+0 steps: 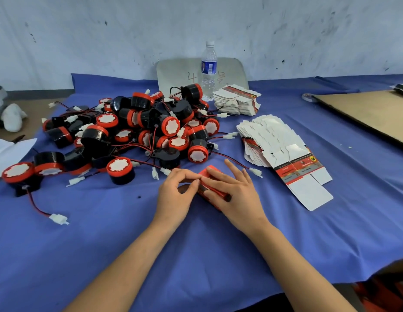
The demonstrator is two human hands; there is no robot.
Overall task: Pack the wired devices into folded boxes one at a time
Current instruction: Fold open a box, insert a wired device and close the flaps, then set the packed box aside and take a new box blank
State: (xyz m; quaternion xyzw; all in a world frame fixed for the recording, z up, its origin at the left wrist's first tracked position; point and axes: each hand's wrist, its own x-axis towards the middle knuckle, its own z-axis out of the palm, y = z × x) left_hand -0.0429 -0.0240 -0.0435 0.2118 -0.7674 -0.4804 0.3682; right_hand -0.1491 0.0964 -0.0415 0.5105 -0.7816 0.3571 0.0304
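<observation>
red box [204, 173] | left hand [175, 195] pinches, right hand [235, 195] covers | contents hidden

A small packing workshop: a desk [196, 255] under blue cloth carries a heap of identical black-and-red wired devices [137, 129] toward its far left and stacks of flat boxes [270, 140] toward its right, before a scuffed wall [106, 30]; a cardboard sheet [371, 111] lies at the right edge.
</observation>
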